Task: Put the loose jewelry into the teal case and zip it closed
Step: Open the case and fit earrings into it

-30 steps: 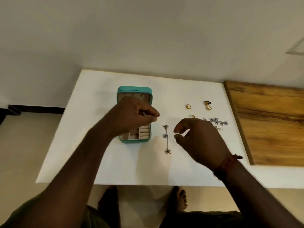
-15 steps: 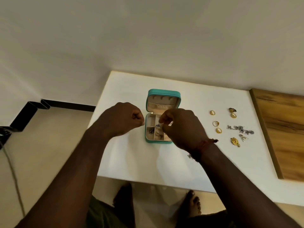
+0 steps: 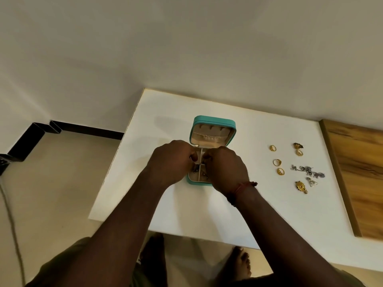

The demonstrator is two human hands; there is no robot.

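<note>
Directly above the open teal case (image 3: pixel 214 120), left hand (image 3: pixel 172 160) and right hand (image 3: pixel 224 169) pinch a tiny silver piece (image 3: pixel 191 157); a loose grip could drop it outside.

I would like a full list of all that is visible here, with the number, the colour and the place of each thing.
teal zip jewelry case: one, teal with beige lining, open, mid-table
small pieces inside it: number unclear, dark and silver, near compartments
gold rings: three, gold, right of the case
other gold pieces: three, gold, further right
silver flower jewelry: one tangled cluster, silver, beside the board
white table: one, white, centre of view
wooden board: one, brown, table's right end
black skirting: one, black, far left
red thread band: one, red, right wrist
bare feet: two, under the table
left hand: fingers curled, over the case
right hand: fingers curled, over the case
</note>
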